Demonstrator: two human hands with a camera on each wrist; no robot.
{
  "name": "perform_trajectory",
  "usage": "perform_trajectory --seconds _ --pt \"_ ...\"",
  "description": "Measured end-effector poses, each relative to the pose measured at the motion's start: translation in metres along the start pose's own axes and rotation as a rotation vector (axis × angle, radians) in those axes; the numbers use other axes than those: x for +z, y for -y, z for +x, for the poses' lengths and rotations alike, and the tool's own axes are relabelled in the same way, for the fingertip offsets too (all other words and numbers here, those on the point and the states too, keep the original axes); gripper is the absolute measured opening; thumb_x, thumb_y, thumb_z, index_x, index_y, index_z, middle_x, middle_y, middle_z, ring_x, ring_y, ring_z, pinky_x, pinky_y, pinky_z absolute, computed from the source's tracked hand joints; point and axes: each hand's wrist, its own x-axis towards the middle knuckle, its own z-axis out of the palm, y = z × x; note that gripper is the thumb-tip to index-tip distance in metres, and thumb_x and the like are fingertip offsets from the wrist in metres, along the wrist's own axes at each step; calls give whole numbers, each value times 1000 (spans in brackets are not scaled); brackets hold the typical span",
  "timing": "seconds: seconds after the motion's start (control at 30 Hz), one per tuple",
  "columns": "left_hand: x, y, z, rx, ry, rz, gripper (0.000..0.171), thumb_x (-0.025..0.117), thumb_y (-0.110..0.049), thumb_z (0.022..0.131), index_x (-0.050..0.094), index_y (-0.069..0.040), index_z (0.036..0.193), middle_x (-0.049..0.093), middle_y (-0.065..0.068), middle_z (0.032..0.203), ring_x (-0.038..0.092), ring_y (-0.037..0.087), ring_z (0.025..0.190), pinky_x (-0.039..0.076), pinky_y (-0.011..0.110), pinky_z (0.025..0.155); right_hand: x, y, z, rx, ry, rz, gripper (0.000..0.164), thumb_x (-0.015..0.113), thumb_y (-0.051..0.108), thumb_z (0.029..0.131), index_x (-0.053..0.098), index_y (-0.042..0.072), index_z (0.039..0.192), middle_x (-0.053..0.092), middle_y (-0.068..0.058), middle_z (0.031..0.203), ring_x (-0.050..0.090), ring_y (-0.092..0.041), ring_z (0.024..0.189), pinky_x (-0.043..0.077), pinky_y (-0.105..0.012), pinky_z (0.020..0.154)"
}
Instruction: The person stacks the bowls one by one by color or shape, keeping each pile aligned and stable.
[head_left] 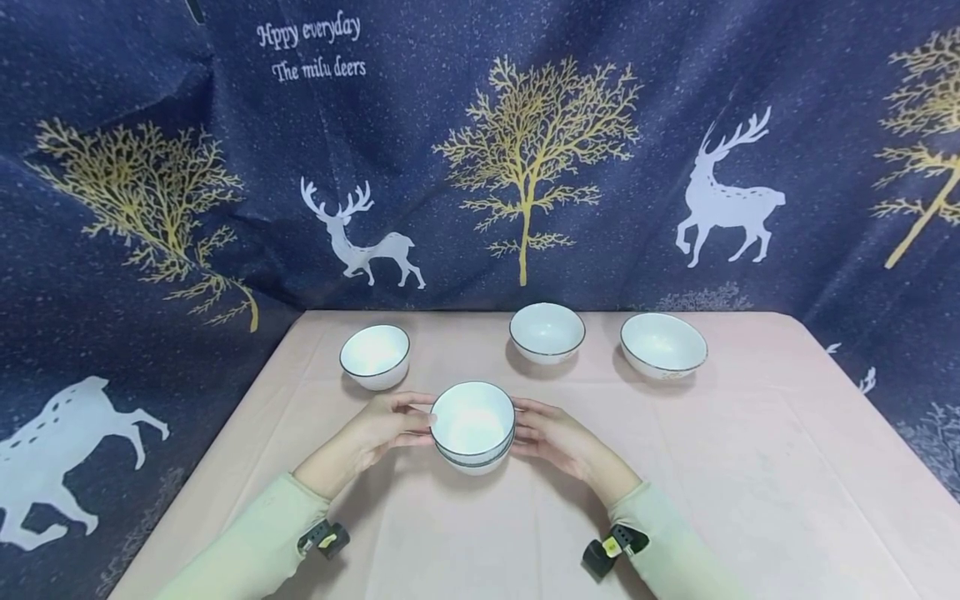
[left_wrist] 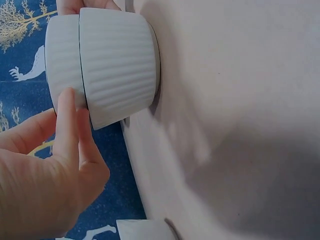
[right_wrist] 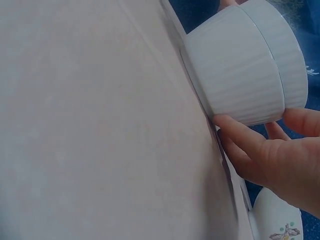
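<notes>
Two white, dark-rimmed bowls are nested in a stack near the middle of the table. The upper bowl (head_left: 472, 419) shows its white inside, and the lower bowl (left_wrist: 120, 62) has a ribbed outer wall. My left hand (head_left: 386, 429) holds the stack from the left, its fingertips against the upper bowl. From the right, my right hand (head_left: 555, 433) grips it, with fingers (right_wrist: 240, 132) low on the lower bowl's wall and another digit near the upper bowl. Whether the stack's base touches the cloth, I cannot tell.
Behind the stack stand three separate bowls: a white bowl (head_left: 375, 357) at left, a wider bowl (head_left: 547, 333) at centre back, and another wide bowl (head_left: 663, 346) at right. Pink cloth (head_left: 750, 500) covers the table. A dark blue curtain (head_left: 465, 250) hangs along its back edge.
</notes>
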Motion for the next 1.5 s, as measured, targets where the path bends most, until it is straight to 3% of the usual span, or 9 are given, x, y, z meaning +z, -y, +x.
perform_trajectory --seconds 0.43,0.7,0.83,1.0,1.13,1.23,1.3,1.4,1.5 --pt "-4 0 -1 28 70 -23 47 63 7 87 48 11 132 56 17 102 66 21 83 60 37 85 3 3 0 11 -17 4 54 45 9 99 26 -8 146 49 -24 134 59 -22 109 49 -45 102" --pt "-13 4 4 66 119 -52 48 60 5 88 45 14 133 64 14 104 67 22 89 57 41 90 3 1 0 5 -17 6 53 43 19 103 28 -7 146 53 -19 131 58 -21 109 49 -46 102" --pt "-20 3 5 87 115 -71 49 58 4 89 42 14 135 60 23 118 65 23 96 54 41 95 4 1 0 5 -26 -8 54 42 24 103 31 -7 145 54 -16 130 59 -19 107 49 -44 102" --pt "-33 -1 10 130 88 -101 51 57 3 92 38 15 138 46 32 134 62 26 109 51 40 99 7 2 1 -11 -44 -25 52 41 25 103 33 -7 144 49 -20 136 57 -19 110 48 -42 104" --pt "-46 -6 12 165 44 -148 52 55 2 93 34 16 139 65 15 113 65 19 101 49 41 102 8 2 2 -28 -55 -26 51 40 23 104 33 -9 143 46 -23 139 56 -20 114 45 -43 106" --pt "-57 -11 11 187 -1 -210 51 54 3 94 34 15 139 68 0 96 66 12 91 50 38 100 8 1 3 -31 -55 -30 51 38 22 104 32 -9 144 43 -25 141 53 -23 118 42 -44 109" --pt "-66 -15 10 204 -33 -263 51 53 4 94 32 14 140 68 -1 91 67 10 88 53 32 96 9 1 3 -34 -50 -26 51 37 22 104 30 -9 145 40 -26 144 50 -26 123 40 -45 110" --pt "-80 -20 9 223 -95 -327 52 49 5 96 29 12 143 66 -2 93 66 8 87 55 23 92 10 1 3 -43 -48 -16 51 36 21 105 29 -8 146 35 -26 147 44 -32 129 38 -47 112" --pt "-93 -23 9 203 -175 -359 55 46 2 99 24 6 148 60 0 107 62 6 95 49 20 98 11 1 4 -51 -48 -15 51 34 21 105 28 -7 146 31 -26 150 38 -36 134 36 -47 113"
